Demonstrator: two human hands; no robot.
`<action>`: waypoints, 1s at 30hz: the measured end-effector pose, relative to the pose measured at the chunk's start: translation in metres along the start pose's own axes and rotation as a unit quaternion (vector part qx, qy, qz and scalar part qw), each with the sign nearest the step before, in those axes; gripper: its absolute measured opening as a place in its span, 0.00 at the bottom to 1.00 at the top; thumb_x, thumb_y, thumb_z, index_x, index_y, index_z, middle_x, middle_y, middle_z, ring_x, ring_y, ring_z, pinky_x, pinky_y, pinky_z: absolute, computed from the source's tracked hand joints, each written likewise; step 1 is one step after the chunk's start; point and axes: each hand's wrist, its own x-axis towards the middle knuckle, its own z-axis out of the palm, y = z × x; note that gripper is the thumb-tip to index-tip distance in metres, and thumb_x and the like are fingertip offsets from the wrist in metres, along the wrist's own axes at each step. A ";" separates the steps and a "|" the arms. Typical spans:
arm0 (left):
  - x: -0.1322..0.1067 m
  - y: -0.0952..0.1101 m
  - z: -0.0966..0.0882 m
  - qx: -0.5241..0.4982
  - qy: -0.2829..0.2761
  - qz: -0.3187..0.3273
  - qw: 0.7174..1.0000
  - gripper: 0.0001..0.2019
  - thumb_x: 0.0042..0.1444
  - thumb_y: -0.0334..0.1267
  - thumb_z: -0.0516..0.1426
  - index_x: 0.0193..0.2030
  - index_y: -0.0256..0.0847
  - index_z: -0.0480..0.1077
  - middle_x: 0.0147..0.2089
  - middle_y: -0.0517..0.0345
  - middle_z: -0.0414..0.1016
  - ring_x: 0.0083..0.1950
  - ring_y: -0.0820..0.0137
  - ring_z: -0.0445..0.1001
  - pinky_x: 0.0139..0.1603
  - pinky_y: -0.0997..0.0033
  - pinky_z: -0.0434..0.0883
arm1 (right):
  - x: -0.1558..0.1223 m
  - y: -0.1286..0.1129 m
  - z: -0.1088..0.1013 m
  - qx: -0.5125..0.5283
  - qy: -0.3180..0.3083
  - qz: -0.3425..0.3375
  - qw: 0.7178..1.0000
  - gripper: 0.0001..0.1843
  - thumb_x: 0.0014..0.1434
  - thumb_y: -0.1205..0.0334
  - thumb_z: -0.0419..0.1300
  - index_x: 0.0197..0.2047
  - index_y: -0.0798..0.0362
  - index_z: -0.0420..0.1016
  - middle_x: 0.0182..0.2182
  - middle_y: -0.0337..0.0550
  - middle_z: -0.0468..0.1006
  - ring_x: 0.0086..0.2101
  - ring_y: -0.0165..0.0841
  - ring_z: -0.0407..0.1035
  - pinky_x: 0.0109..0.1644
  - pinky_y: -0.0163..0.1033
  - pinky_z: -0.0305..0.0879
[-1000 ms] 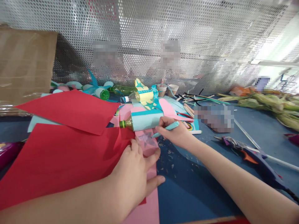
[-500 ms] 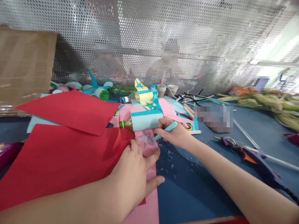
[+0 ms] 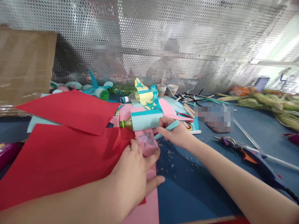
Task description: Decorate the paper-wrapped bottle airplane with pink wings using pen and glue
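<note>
My right hand grips a light blue pen, its tip down near the edge of a see-through star template. The template lies on a strip of pink paper. Fingers spread, my left hand presses on the template's near side and the pink paper, its palm partly over a red sheet. Just beyond both hands lies a bottle wrapped in pale blue paper, with a green neck. I cannot make out the line under the pen tip.
A glue gun lies at the right near a clear glue stick. Further back are a decorated yellow bottle, paper cups, and corn husks. A cardboard piece stands left, against perforated metal.
The pen and my right hand have shifted very slightly to the right, and the pen leans a little differently. My left hand stays in place.
</note>
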 end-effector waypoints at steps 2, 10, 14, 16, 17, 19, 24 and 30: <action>0.000 0.000 -0.001 0.007 -0.011 -0.001 1.000 0.35 0.58 0.60 0.50 0.69 0.49 0.53 0.64 0.34 0.64 0.65 0.37 0.58 0.54 0.45 0.62 | 0.000 0.001 0.000 0.001 -0.002 -0.003 1.000 0.10 0.50 0.63 0.56 0.21 0.50 0.59 0.16 0.29 0.63 0.21 0.27 0.58 0.27 0.33 0.52; 0.000 0.000 -0.002 0.025 -0.027 -0.002 0.999 0.35 0.59 0.61 0.47 0.70 0.50 0.50 0.65 0.34 0.62 0.65 0.36 0.57 0.54 0.46 0.61 | 0.001 0.002 0.001 0.005 -0.017 -0.004 1.000 0.09 0.51 0.62 0.56 0.21 0.50 0.60 0.15 0.29 0.63 0.21 0.27 0.59 0.27 0.33 0.53; 0.000 0.000 0.003 0.010 -0.007 0.004 1.000 0.35 0.59 0.61 0.48 0.69 0.48 0.51 0.64 0.33 0.64 0.65 0.34 0.57 0.54 0.44 0.61 | 0.000 0.000 0.000 0.006 -0.021 -0.005 1.000 0.10 0.51 0.62 0.56 0.21 0.50 0.59 0.15 0.29 0.63 0.20 0.26 0.58 0.27 0.33 0.53; 0.000 0.000 0.005 0.000 0.005 0.005 1.000 0.35 0.58 0.61 0.50 0.69 0.48 0.52 0.63 0.33 0.65 0.65 0.34 0.56 0.54 0.44 0.61 | 0.000 -0.001 0.000 0.024 -0.025 0.002 0.999 0.10 0.51 0.62 0.56 0.21 0.50 0.59 0.15 0.29 0.63 0.19 0.26 0.57 0.26 0.33 0.53; 0.001 0.000 0.006 -0.004 0.008 0.004 1.000 0.35 0.58 0.60 0.50 0.69 0.48 0.53 0.63 0.33 0.65 0.65 0.34 0.56 0.54 0.44 0.61 | -0.001 -0.001 0.000 0.042 -0.032 0.008 0.999 0.11 0.52 0.61 0.56 0.21 0.50 0.59 0.14 0.29 0.63 0.19 0.26 0.57 0.26 0.33 0.52; 0.000 0.000 0.005 -0.011 0.004 -0.003 1.000 0.35 0.58 0.60 0.50 0.68 0.47 0.54 0.64 0.31 0.64 0.66 0.34 0.56 0.55 0.43 0.60 | -0.001 -0.003 0.001 0.100 -0.044 0.020 0.994 0.12 0.53 0.58 0.56 0.22 0.50 0.60 0.13 0.29 0.62 0.18 0.26 0.57 0.25 0.33 0.53; -0.004 -0.001 -0.003 -0.027 -0.030 -0.009 0.999 0.34 0.59 0.62 0.46 0.69 0.49 0.52 0.68 0.34 0.56 0.68 0.36 0.52 0.57 0.42 0.59 | 0.001 -0.002 0.013 0.226 -0.026 -0.004 0.974 0.11 0.53 0.54 0.58 0.27 0.51 0.62 0.17 0.30 0.65 0.21 0.27 0.62 0.28 0.34 0.59; -0.004 -0.002 -0.004 -0.044 -0.036 -0.010 0.998 0.33 0.60 0.61 0.46 0.69 0.51 0.52 0.70 0.38 0.53 0.69 0.35 0.48 0.57 0.40 0.59 | 0.004 0.004 0.023 0.209 -0.044 0.002 0.977 0.09 0.50 0.61 0.57 0.24 0.51 0.60 0.17 0.29 0.64 0.21 0.27 0.63 0.27 0.33 0.59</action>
